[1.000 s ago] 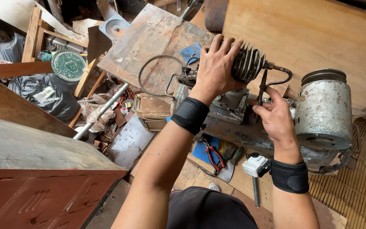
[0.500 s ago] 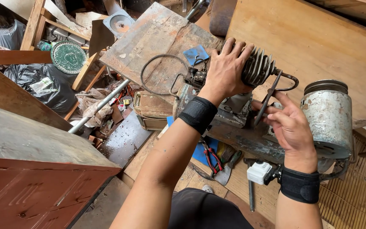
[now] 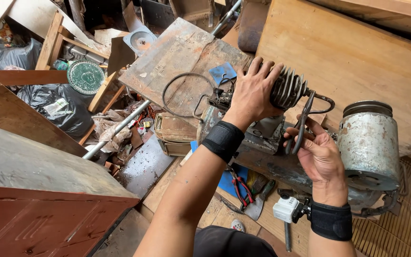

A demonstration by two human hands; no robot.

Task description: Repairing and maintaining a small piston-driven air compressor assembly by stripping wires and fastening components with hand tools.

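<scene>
Near the bottom, red-handled pliers (image 3: 240,183) lay on the floor. Above them, the right hand (image 3: 320,156) curled its fingers around a dark metal lever (image 3: 302,124). Farther off, the left hand (image 3: 253,93) gripped the finned cylinder (image 3: 288,89), left of the grey motor (image 3: 368,145).

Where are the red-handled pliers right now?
Head view: the red-handled pliers lie on a blue sheet at lower centre, just right of the left forearm, below the machine.
</scene>
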